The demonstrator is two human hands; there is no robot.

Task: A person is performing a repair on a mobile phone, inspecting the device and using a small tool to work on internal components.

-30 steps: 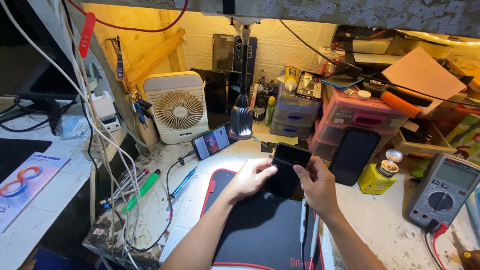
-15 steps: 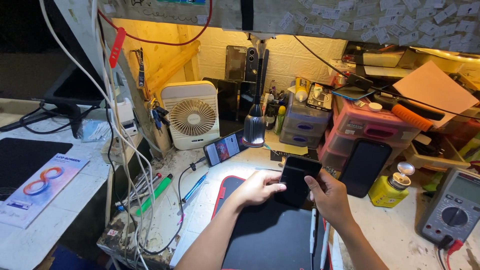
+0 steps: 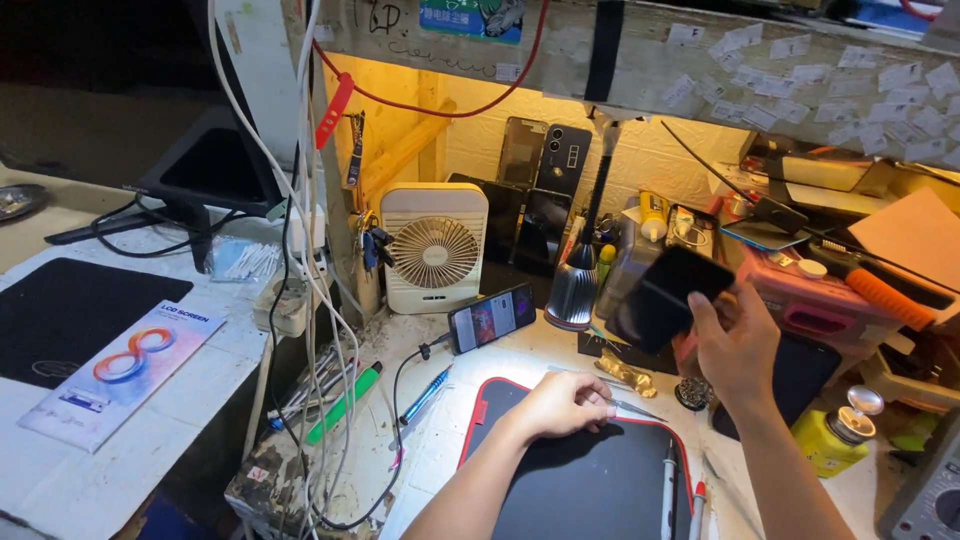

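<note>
My right hand (image 3: 738, 345) is raised above the bench and grips a black phone (image 3: 668, 296) by its lower edge, the phone tilted and lifted toward the lamp. My left hand (image 3: 565, 402) rests low on the black mat with red trim (image 3: 580, 490), fingers curled over thin metal tweezers (image 3: 630, 408) whose tips poke out to the right. A crumpled bit of gold foil (image 3: 625, 373) lies just beyond the left hand.
A white desk fan (image 3: 434, 248), a lit phone on a cable (image 3: 492, 317) and a gooseneck lamp (image 3: 575, 285) stand behind the mat. Pink parts boxes (image 3: 820, 300), a yellow bottle (image 3: 838, 435) and a multimeter (image 3: 930, 500) crowd the right. Hanging cables (image 3: 310, 200) and pens (image 3: 345, 400) lie left.
My right hand has lifted the black phone up off the mat and toward the right. My left hand has let go of it and dropped onto the mat.
</note>
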